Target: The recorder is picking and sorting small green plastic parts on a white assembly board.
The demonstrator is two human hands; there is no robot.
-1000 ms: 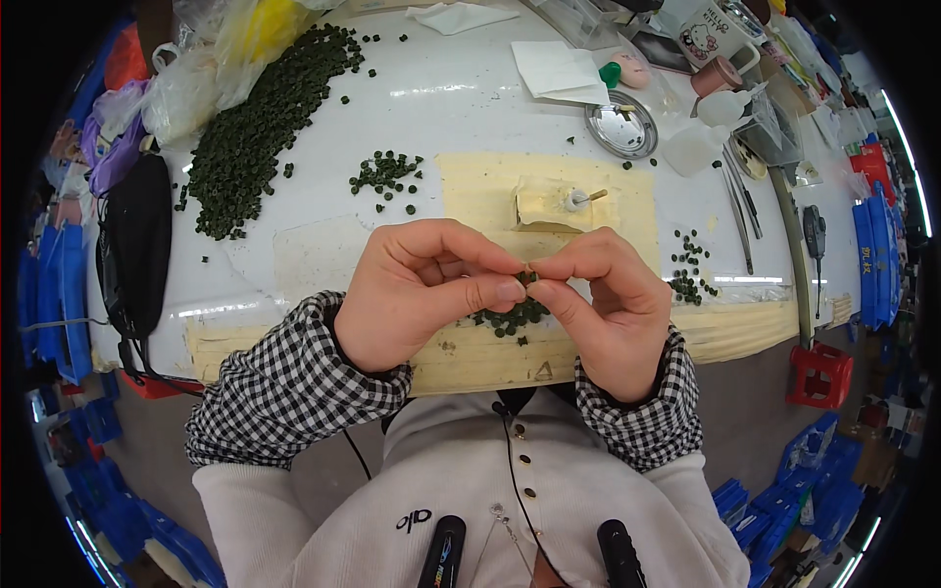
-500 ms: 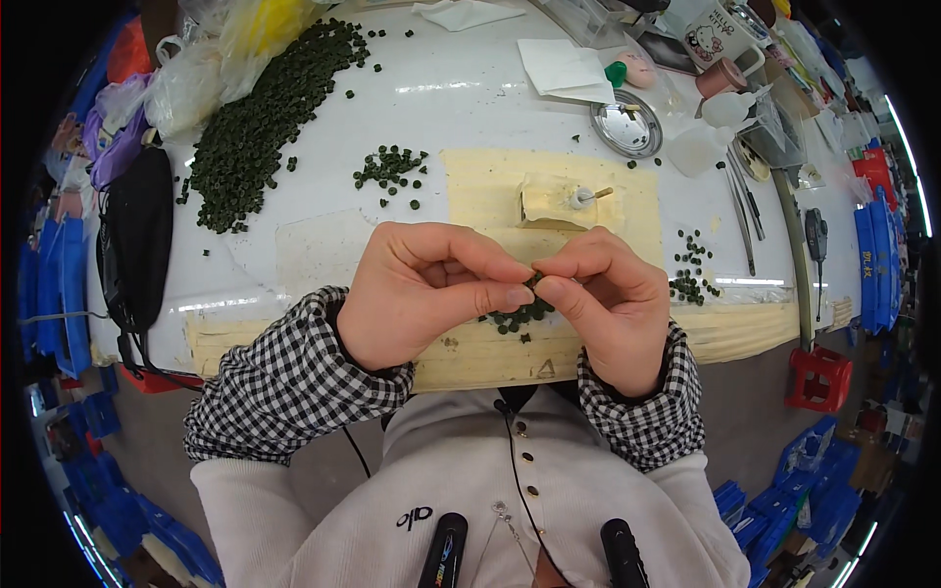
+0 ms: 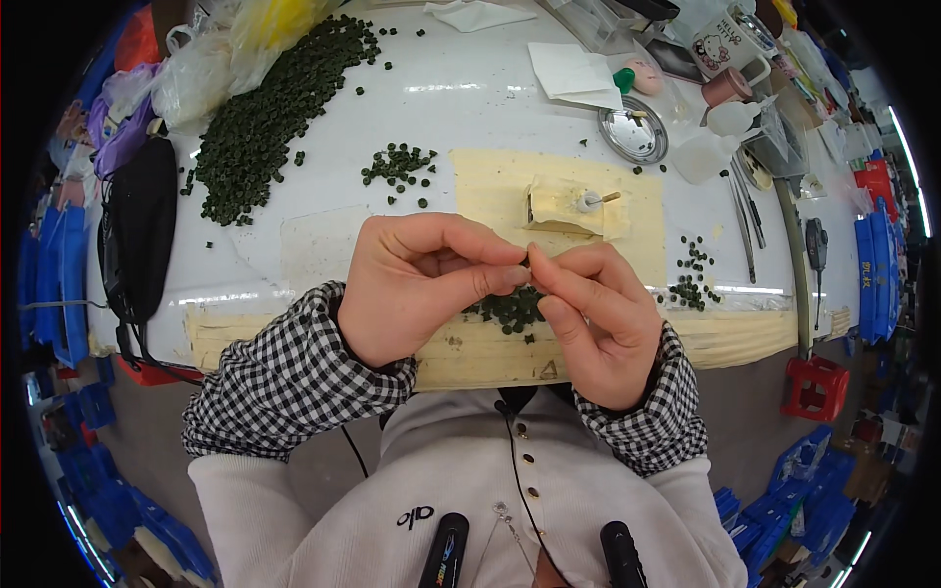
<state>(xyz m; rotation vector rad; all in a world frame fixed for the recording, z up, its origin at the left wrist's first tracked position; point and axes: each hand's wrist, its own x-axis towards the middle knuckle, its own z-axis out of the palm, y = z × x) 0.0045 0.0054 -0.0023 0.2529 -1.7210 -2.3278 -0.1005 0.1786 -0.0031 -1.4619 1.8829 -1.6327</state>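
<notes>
My left hand [image 3: 412,284] pinches a small dark green piece [image 3: 524,263] between thumb and forefinger; the fingertips mostly hide it. Against that piece rests the forefinger of my right hand [image 3: 613,318], whose thumb stands apart, lower down. Below both hands lies a heap of similar dark green pieces [image 3: 512,312] at the table's near edge, partly covered by the fingers. Just beyond the hands, a cream-coloured block [image 3: 559,208] with a white tip and a thin brown stick sits on a yellowish sheet [image 3: 480,181].
A large mound of dark green pieces [image 3: 260,127] spreads at far left, with a smaller cluster [image 3: 397,167] nearer. More pieces [image 3: 694,292] lie right of my hands. Tweezers [image 3: 742,220], a round metal dish [image 3: 632,132] and a mug [image 3: 727,44] stand along the right side.
My right thumb has come away from the piece and dropped lower, leaving the forefinger on it. My left hand has shifted only slightly and keeps its pinch.
</notes>
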